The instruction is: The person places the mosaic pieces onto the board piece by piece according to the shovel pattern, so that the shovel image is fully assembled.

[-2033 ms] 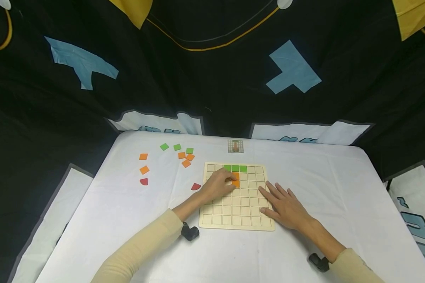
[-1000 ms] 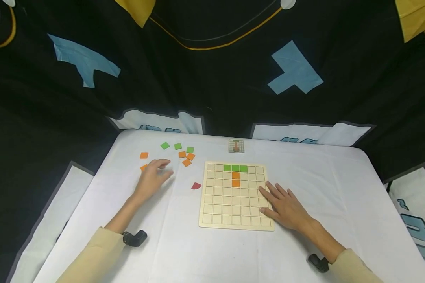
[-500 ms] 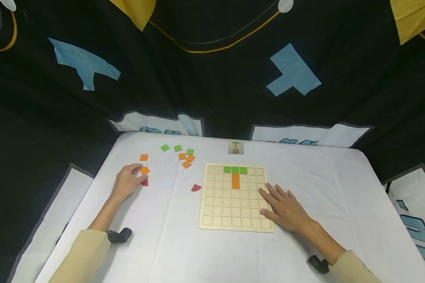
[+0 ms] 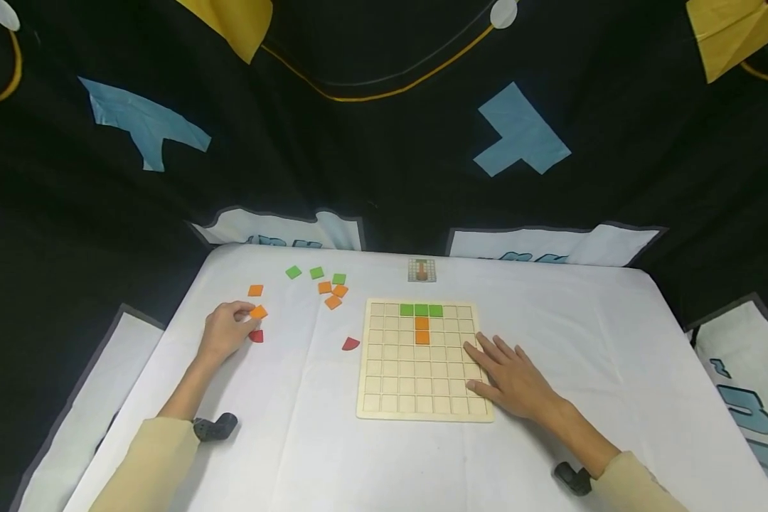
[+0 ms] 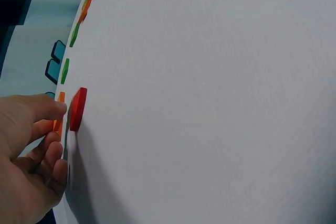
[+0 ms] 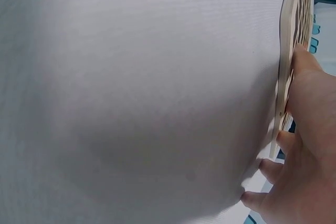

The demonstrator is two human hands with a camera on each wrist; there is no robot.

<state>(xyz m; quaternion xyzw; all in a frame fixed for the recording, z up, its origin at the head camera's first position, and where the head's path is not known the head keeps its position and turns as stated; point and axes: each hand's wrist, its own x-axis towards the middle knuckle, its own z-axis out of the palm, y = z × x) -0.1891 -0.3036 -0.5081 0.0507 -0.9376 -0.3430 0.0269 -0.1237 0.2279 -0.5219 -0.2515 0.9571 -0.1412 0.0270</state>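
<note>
My left hand (image 4: 222,333) is at the left of the table, pinching an orange square tile (image 4: 259,312) between thumb and fingers. In the left wrist view the thumb partly covers that orange tile (image 5: 59,119). Just nearer than it lies a red quarter-round piece (image 4: 257,336). My right hand (image 4: 515,378) rests with spread fingers on the right edge of a wooden grid board (image 4: 390,404). Green tiles (image 4: 421,310) form a short row at the board's far side, with two orange tiles (image 4: 422,331) in a column below.
Another orange tile (image 4: 255,290) lies beyond my left hand. Loose green tiles (image 4: 316,272) and orange tiles (image 4: 333,302) are scattered left of the board. A second red piece (image 4: 350,344) sits by the board's left edge. A small pattern card (image 4: 422,270) lies behind the board.
My left hand has left the orange tile on the board, swung left across the table and taken hold of a loose orange tile. The right hand has stayed on the board.
</note>
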